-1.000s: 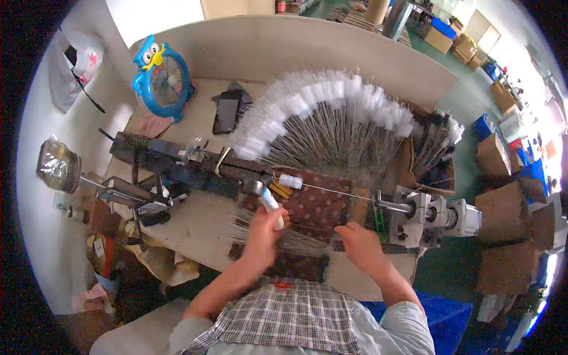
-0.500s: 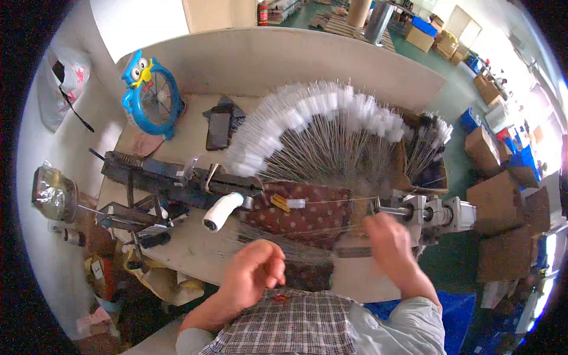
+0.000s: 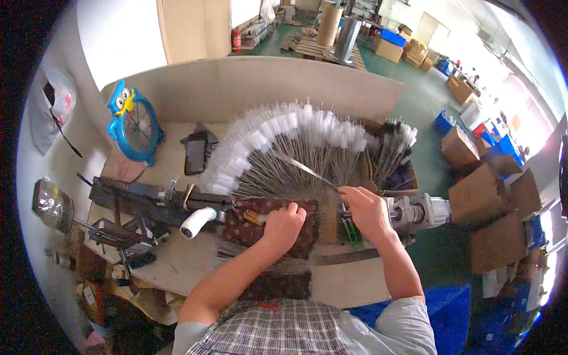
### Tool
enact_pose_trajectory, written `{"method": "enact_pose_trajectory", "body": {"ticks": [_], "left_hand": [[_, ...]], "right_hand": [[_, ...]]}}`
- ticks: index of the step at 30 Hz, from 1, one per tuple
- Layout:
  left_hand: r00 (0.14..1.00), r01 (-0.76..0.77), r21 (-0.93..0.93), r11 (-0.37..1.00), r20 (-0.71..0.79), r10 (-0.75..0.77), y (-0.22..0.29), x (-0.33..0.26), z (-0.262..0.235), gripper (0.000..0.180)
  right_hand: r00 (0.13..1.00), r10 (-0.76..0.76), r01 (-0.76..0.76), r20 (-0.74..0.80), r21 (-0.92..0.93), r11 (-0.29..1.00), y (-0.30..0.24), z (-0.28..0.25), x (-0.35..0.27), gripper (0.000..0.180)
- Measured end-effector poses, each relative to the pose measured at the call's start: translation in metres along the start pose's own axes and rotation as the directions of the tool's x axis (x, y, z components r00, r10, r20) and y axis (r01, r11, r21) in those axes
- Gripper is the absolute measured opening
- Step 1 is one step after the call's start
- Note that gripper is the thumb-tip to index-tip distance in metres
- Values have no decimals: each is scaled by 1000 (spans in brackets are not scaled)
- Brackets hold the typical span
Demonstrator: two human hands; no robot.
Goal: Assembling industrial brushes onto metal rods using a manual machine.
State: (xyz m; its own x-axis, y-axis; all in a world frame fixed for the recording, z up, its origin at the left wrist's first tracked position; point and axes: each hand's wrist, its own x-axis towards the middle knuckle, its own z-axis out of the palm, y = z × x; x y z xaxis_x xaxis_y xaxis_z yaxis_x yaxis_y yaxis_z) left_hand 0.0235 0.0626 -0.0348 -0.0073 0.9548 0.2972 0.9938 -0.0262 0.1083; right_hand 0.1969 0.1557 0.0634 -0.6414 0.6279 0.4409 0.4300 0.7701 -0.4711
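Observation:
My left hand [image 3: 286, 226] is closed over a thin wire [image 3: 319, 211] that runs right toward the metal chuck of a small machine [image 3: 414, 212]. Just left of its fingers lie a yellow piece [image 3: 254, 217] and part of a white tip, on a dark red dotted cloth [image 3: 239, 232]. In front of the chuck, my right hand [image 3: 367, 213] grips a thin pale stick [image 3: 307, 170], slightly blurred, which slants up and left over a fan of white-tipped wire brushes [image 3: 284, 127]. Below the right hand shows a green piece [image 3: 353, 234].
A dark metal fixture [image 3: 133, 198] with a white-wrapped handle [image 3: 198, 223] stands at left. Behind are a phone [image 3: 195, 157] and a blue owl-shaped fan [image 3: 136, 127]. A box of more brushes [image 3: 393, 157] sits at right. A low panel [image 3: 254, 83] edges the table's back.
My left hand has moved up and right onto the wire. The right hand now holds the pale stick, raised over the brushes. The whole view has shifted, showing more of the room's far side.

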Motion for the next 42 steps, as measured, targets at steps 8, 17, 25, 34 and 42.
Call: {"method": "enact_pose_trajectory", "body": {"ticks": [8, 17, 25, 34, 42], "left_hand": [[941, 193, 254, 948, -321, -105, -59, 41, -27, 14], [944, 215, -465, 859, -127, -305, -15, -95, -48, 17], [523, 450, -854, -259, 488, -699, -70, -141, -59, 32], [602, 211, -874, -438, 469, -646, -47, -91, -70, 40], [659, 596, -773, 216, 317, -682, -61, -92, -53, 34]], "right_hand": [[897, 101, -115, 430, 6, 993, 1, -12, 21, 17], [861, -411, 312, 299, 328, 892, -56, 73, 60, 13], [903, -337, 286, 266, 215, 934, -87, 132, 66, 12], [907, -216, 206, 362, 65, 976, -96, 139, 68, 11], [910, -288, 268, 298, 106, 957, -93, 123, 63, 13]]}}
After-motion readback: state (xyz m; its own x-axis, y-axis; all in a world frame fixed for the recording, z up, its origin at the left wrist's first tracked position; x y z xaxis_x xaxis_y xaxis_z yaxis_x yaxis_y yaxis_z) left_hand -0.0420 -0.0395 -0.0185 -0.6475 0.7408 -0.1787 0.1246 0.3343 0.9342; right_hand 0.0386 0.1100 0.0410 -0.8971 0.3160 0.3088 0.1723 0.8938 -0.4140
